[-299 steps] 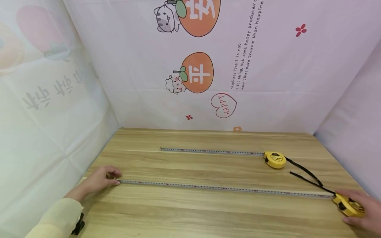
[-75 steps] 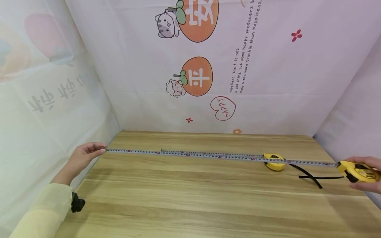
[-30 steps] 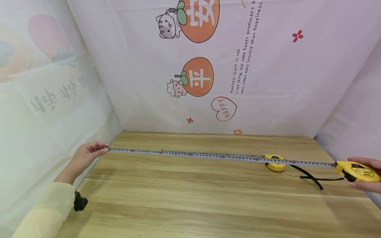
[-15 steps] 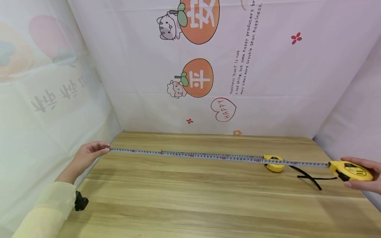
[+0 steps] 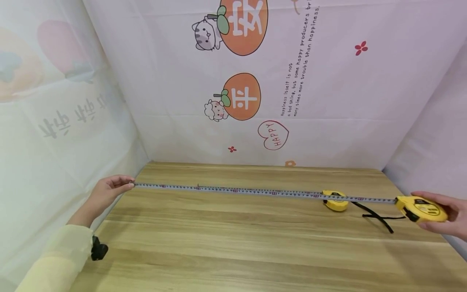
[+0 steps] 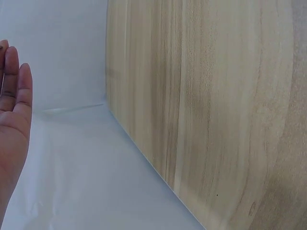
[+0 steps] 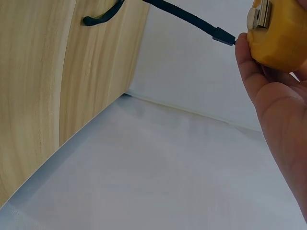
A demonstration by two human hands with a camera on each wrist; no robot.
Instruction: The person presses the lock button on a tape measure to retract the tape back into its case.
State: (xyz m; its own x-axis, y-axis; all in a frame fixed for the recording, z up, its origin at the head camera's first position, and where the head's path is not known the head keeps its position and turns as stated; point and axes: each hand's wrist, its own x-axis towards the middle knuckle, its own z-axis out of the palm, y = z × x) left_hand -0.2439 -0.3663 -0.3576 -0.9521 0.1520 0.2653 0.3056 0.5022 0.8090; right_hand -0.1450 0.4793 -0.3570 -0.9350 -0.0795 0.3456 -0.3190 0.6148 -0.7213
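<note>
A yellow tape measure (image 5: 421,209) is held in my right hand (image 5: 450,213), raised above the table at the right. Its silver blade (image 5: 262,192) stretches leftward across the head view. My left hand (image 5: 107,198) pinches the blade's end between thumb and fingers. In the right wrist view the fingers grip the yellow case (image 7: 280,43), with a metal clip on its side and a black strap (image 7: 187,15) hanging off. The left wrist view catches only part of my left hand (image 6: 13,124). Behind the raised blade lies a second yellow tape measure (image 5: 335,206), partly covered by it.
The second tape's blade (image 5: 215,187) is also drawn out to the left on the wooden table (image 5: 233,251). A black strap (image 5: 377,221) trails from its case. White printed cloth walls (image 5: 164,134) enclose the back and both sides. A black device (image 5: 98,248) sits at my left wrist.
Ten seconds ago the held tape lay along the table nearer me; both hands have since lifted it. Over the last second my right hand moves left and the blade shortens. My left hand stays nearly still.
</note>
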